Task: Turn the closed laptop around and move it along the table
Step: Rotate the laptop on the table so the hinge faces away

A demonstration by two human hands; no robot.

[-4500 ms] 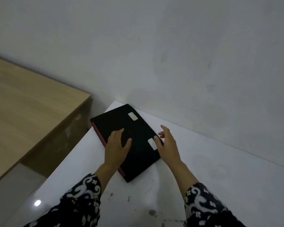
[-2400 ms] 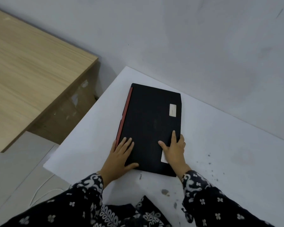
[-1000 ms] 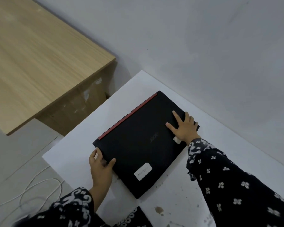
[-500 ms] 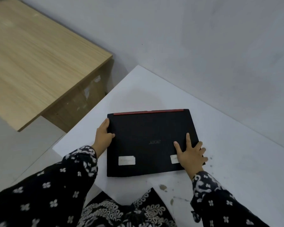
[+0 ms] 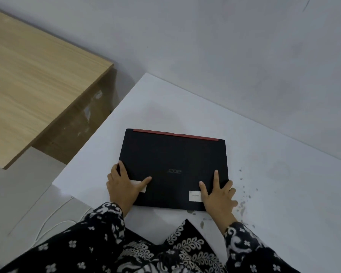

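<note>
The closed black laptop (image 5: 173, 154) lies flat on the white table (image 5: 280, 190), its red hinge strip along the far edge and its logo facing me upside down. My left hand (image 5: 122, 186) grips the near left corner, thumb on the lid over a white sticker, fingers along the left edge. My right hand (image 5: 217, 196) presses on the near right corner beside a second white sticker, its fingers spread over the lid and the right edge.
A wooden desk (image 5: 34, 75) stands lower at the left, with a gap of floor between it and the table. A white cable (image 5: 53, 215) lies on the floor. The grey wall (image 5: 224, 46) runs along the table's far side. Dark stains (image 5: 242, 205) dot the table right of the laptop.
The laptop has been turned until its red edge points away from me. Since half a second ago my left hand slid down the left edge to the near corner.
</note>
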